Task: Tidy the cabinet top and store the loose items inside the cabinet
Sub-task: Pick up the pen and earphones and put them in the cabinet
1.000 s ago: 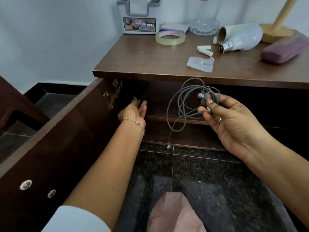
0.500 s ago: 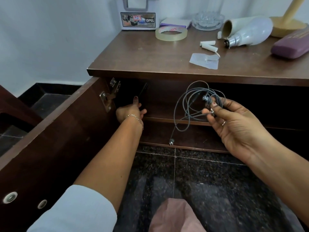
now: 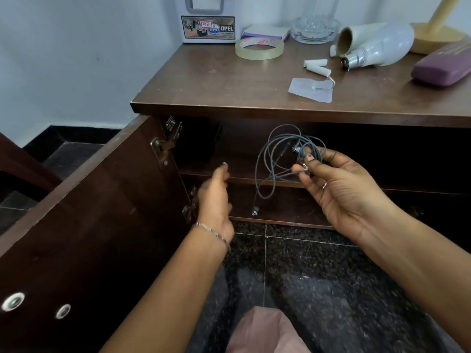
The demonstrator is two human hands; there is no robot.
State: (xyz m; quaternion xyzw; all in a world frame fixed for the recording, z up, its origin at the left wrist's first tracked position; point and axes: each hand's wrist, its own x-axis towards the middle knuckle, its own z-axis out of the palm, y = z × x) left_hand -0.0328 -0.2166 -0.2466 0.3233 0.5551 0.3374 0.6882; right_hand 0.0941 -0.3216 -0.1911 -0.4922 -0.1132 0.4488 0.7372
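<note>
My right hand (image 3: pixel 339 184) pinches a coiled grey earphone cable (image 3: pixel 270 161) in front of the open brown cabinet (image 3: pixel 229 103); one earbud end dangles below near the bottom shelf. My left hand (image 3: pixel 214 197) hovers blurred at the shelf edge beside the lower hinge, fingers relaxed and holding nothing. On the cabinet top lie a tape roll (image 3: pixel 259 48), a white bulb (image 3: pixel 379 50), a cardboard tube (image 3: pixel 356 38), a purple case (image 3: pixel 441 70), small white pieces (image 3: pixel 317 66) and a clear packet (image 3: pixel 311 89).
The cabinet door (image 3: pixel 84 225) stands swung open at my left. A white box marked OPEL (image 3: pixel 207 28), a glass dish (image 3: pixel 316 29), a purple-edged pad (image 3: pixel 265 31) and a lamp base (image 3: pixel 437 34) sit at the back. Dark speckled floor tiles (image 3: pixel 305 276) lie below.
My left hand has drawn out of the cabinet's dark interior, back toward the shelf edge. The right hand keeps holding the cable in nearly the same place.
</note>
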